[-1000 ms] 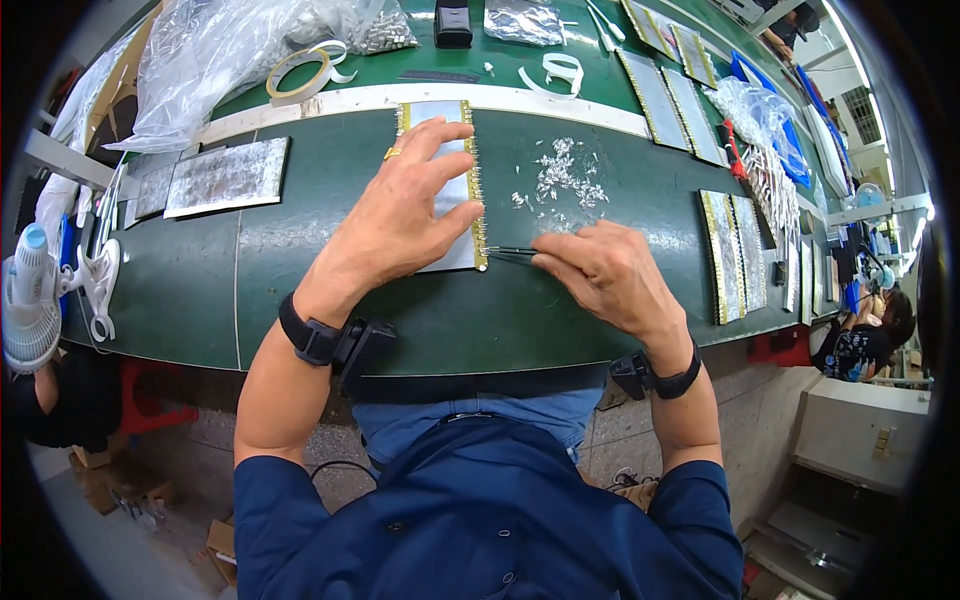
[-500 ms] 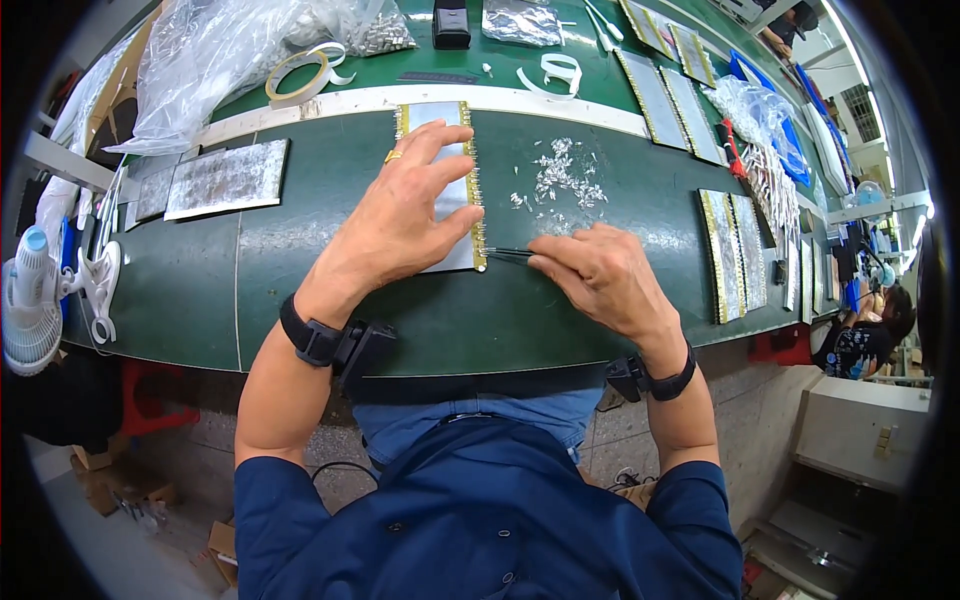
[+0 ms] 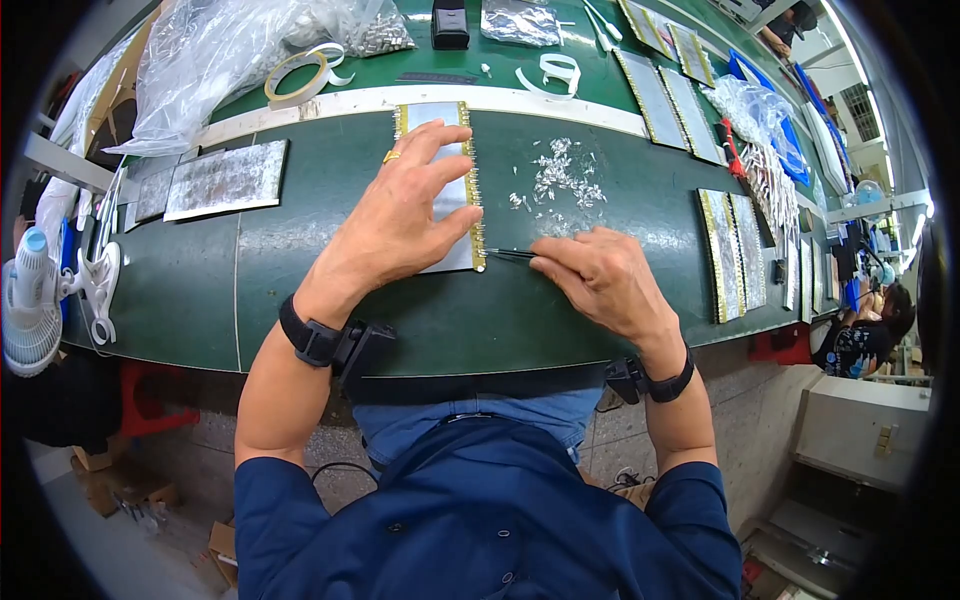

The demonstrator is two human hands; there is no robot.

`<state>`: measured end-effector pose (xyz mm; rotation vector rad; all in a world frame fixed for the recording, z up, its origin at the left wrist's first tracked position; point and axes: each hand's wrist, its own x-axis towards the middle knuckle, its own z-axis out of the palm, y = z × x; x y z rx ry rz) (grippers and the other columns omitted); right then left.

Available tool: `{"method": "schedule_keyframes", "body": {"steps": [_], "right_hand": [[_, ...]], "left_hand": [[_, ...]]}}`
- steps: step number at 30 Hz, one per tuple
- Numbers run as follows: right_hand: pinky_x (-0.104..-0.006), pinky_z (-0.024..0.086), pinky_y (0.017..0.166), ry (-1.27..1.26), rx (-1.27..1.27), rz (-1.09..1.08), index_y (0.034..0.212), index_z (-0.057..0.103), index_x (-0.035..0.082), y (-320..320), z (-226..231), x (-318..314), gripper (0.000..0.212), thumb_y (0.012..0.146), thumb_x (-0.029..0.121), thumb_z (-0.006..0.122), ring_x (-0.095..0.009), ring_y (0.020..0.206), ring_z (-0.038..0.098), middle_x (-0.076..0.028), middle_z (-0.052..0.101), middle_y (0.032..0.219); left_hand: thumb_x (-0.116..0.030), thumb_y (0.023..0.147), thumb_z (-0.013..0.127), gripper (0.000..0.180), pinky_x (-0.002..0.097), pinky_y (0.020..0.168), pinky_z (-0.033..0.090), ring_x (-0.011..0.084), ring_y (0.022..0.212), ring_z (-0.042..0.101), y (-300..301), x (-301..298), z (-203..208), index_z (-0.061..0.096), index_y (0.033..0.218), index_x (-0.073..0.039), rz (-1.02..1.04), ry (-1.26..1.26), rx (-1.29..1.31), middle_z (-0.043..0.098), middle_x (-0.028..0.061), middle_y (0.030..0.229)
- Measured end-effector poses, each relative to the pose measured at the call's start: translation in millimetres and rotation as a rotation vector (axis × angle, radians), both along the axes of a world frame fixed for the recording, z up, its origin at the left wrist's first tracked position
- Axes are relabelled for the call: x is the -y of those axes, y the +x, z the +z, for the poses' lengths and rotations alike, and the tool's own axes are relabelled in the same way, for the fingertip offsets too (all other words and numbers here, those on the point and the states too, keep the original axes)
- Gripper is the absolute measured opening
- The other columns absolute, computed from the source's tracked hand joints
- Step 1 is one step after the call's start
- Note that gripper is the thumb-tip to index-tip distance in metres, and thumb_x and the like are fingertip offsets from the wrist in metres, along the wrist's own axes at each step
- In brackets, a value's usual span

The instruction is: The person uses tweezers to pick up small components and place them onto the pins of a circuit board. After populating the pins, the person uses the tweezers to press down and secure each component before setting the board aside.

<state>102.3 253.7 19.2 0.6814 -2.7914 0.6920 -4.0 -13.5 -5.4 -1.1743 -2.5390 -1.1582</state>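
A long grey panel (image 3: 455, 255) with gold, pin-studded edges lies on the green work surface in front of me. My left hand (image 3: 408, 205) rests over it, fingers spread, the thumb touching the right-hand edge; it covers much of the panel's middle. Pinched in my right hand (image 3: 598, 268) is a pair of dark tweezers (image 3: 515, 253), its tips at the lower right edge of the panel. Whether the tips grip a small part is too fine to see. Just beyond lies a scattered heap of tiny silvery pieces (image 3: 565, 180).
At the left are dull metal plates (image 3: 228, 178) and a small white fan (image 3: 35, 300). A tape roll (image 3: 298, 80) and a plastic bag (image 3: 220, 70) lie farther back. More gold-edged panels (image 3: 735, 255) stand at the right, near a red-handled tool (image 3: 730, 150).
My right hand and the tweezers have shifted very slightly to the right. The left hand and the panel stay practically where they were.
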Motion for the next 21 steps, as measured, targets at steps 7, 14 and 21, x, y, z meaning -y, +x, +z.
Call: {"method": "schedule_keyframes", "body": {"steps": [7, 14, 21], "right_hand": [[-0.0428, 0.054, 0.067, -0.043, -0.021, -0.074, 0.104, 0.082, 0.008, 8.8, -2.8, -15.9, 0.012, 0.093, 0.014, 0.085, -0.032, 0.069, 0.07, -0.011, 0.073, 0.077], [-0.0424, 0.055, 0.068, -0.017, 0.023, -0.259, 0.104, 0.082, 0.006, 23.0, 4.5, -41.7, 0.013, 0.096, 0.016, 0.083, -0.034, 0.072, 0.071, -0.015, 0.076, 0.085], [-0.0411, 0.056, 0.068, -0.039, -0.001, -0.386, 0.106, 0.081, 0.005, 29.0, -2.4, -61.2, 0.014, 0.099, 0.017, 0.079, -0.036, 0.074, 0.073, -0.017, 0.075, 0.084]], "left_hand": [[-0.014, 0.089, 0.083, 0.038, 0.0535, 0.122, 0.044, 0.0464, 0.149, 0.05, 3.1, 3.0, 4.8, 0.07, 0.122, 0.003, 0.003, 0.025, 0.014, 0.058, 0.0219, 0.153], [-0.011, 0.09, 0.081, 0.034, 0.0528, 0.122, 0.044, 0.0471, 0.148, 0.051, 4.0, 0.3, 4.8, 0.069, 0.119, 0.003, 0.009, 0.037, 0.004, 0.058, 0.0217, 0.153], [-0.011, 0.091, 0.081, 0.033, 0.0528, 0.122, 0.044, 0.0464, 0.148, 0.051, 4.5, 0.4, 6.1, 0.069, 0.118, 0.004, 0.014, 0.037, 0.014, 0.059, 0.0211, 0.153]]}}
